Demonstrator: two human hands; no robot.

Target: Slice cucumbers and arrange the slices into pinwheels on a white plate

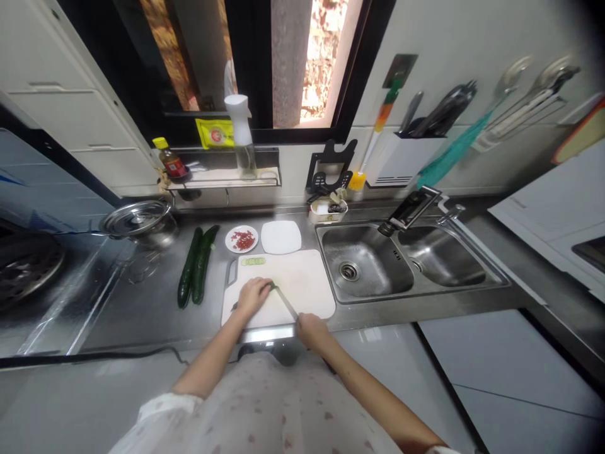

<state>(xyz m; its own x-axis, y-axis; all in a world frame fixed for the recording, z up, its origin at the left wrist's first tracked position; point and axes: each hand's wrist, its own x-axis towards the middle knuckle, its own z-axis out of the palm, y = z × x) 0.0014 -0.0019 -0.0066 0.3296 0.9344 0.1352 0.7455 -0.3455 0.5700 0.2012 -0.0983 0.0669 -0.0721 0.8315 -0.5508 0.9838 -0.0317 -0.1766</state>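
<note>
On the white cutting board (307, 277), my left hand (253, 296) is closed over a cucumber, mostly hidden, with its dark green end (271, 285) showing at the fingertips. My right hand (312, 330) grips a knife (286, 304) by the handle at the board's front edge. The blade points up and left, its tip by the cucumber's end. Pale green cucumber slices (253, 260) lie in a row at the board's top left corner. Two whole cucumbers (201, 265) rest on the counter to the left.
Behind the board stand a plate of chopped red pieces (235, 246) and a white square plate (281, 237). A double sink (368, 295) with a faucet is at the right. A lidded pot (155, 230) stands at the left, near the stove. A narrow shelf (222, 178) holds bottles.
</note>
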